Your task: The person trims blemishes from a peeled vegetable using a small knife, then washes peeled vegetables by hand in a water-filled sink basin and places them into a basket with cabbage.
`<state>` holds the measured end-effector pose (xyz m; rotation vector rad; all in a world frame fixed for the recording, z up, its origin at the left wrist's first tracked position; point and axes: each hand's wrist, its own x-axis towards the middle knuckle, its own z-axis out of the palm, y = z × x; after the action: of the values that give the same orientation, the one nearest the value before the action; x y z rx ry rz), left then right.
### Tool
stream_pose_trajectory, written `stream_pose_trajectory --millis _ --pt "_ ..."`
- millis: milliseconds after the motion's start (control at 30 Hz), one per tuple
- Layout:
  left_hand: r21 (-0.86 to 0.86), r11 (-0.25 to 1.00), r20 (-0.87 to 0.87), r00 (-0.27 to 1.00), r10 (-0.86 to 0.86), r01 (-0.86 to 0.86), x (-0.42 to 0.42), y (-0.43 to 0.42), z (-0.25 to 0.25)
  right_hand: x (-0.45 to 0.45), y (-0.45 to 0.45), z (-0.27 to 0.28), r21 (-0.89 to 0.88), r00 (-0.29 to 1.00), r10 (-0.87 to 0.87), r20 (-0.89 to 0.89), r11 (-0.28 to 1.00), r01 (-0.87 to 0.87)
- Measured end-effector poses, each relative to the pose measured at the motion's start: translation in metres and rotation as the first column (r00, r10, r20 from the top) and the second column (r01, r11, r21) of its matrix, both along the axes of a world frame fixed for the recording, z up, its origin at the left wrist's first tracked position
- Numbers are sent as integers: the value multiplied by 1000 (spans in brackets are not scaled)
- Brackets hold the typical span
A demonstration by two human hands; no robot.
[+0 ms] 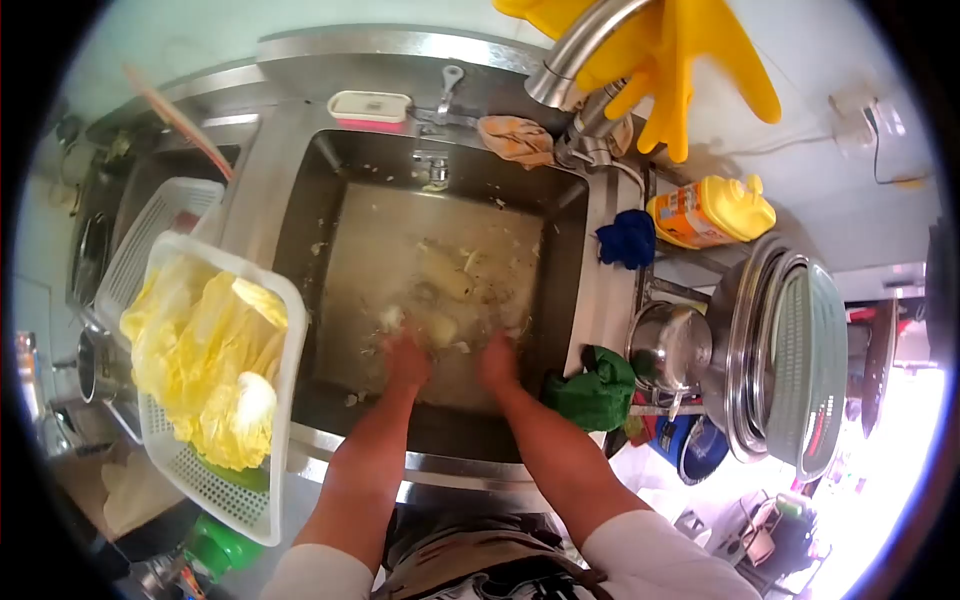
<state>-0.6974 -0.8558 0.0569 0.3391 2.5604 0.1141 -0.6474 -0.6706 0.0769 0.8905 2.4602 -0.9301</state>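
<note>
Both of my hands reach down into a steel sink of cloudy water. My left hand is at the water left of centre, beside a pale scrap. To its right, my right hand is also at the water. Blur and murky water hide the fingers of both hands, so what they hold, if anything, does not show. Between and beyond the hands, pale yellowish leaf pieces lie in the water, with small bits scattered around.
Left of the sink, a white basket holds yellow cabbage leaves. Along the right edge are a green cloth, a blue cloth, a yellow bottle and stacked basins. Yellow gloves hang near the tap.
</note>
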Motion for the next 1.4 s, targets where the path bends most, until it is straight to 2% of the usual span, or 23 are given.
stream_pose_trajectory --millis 67,100,133,167,200,267,333,400,467,500,567,700,767,800,833,867,900,967,1033,1133,1233,1333,1400 --pt "50 982 -18 983 181 -179 1 17 72 -2 -4 13 -11 942 305 141 952 -306" --pt "165 935 -100 938 333 -314 8 25 96 -5 -9 28 -35 868 451 208 890 -454" --pt "227 913 -186 905 383 -339 12 23 93 -8 -32 54 60 983 184 -23 981 -183" --pt "293 889 -268 862 430 -352 15 22 90 -16 -29 57 60 991 84 -103 995 -78" --pt "294 916 -375 848 374 -274 14 11 60 -23 -15 46 36 996 42 -75 999 -39" --pt "337 917 -358 873 332 -211 17 6 49 -34 10 25 -106 998 -14 62 994 20" --pt "434 868 -124 938 324 -243 11 11 62 -37 15 21 -360 982 -143 125 915 180" --pt "524 799 25 943 332 -295 15 25 67 -29 6 23 -646 937 -317 145 687 333" --pt "617 554 374 828 419 -559 19 39 81 -20 -10 37 -808 915 -371 158 484 336" --pt "579 313 627 656 420 -753 14 45 102 -15 -18 50 -844 918 -362 160 433 318" --pt "501 93 787 498 363 -860 16 41 106 -9 -29 90 -875 933 -319 168 388 291" --pt "663 247 597 698 396 -707 30 32 12 1 -24 104 -847 924 -327 200 415 331" --pt "724 516 271 877 397 -458 35 19 -33 18 -14 42 -686 906 -394 154 617 384" --pt "662 714 -19 947 321 -229 37 5 -55 28 -9 1 -582 896 -425 131 698 416" --pt "535 831 -103 965 241 -151 35 4 -42 32 -3 -24 -401 934 -345 88 846 351" --pt "390 918 -177 973 146 -66 32 3 -28 36 -4 -38 -207 983 -163 83 962 177" --pt "251 962 -60 990 124 -105 24 12 14 40 -7 -46 -61 995 15 103 998 -9" --pt "88 945 69 944 -322 316 17 -3 -7 46 -14 -50 63 942 315 115 944 -323" --pt "61 966 57 965 -254 251 15 -12 14 51 -22 -42 123 861 508 28 853 -508" --pt "134 990 82 996 41 -52 7 -7 84 29 -5 93 -297 879 431 202 883 -365" --pt "368 912 88 984 158 -179 12 -24 130 44 8 151 -149 873 438 -213 869 -472" --pt "583 741 211 942 260 -335 23 -28 173 51 12 224 -51 882 267 -388 949 -310" --pt "492 850 57 981 186 -190 30 -28 181 51 8 209 -63 876 164 -453 975 -215"
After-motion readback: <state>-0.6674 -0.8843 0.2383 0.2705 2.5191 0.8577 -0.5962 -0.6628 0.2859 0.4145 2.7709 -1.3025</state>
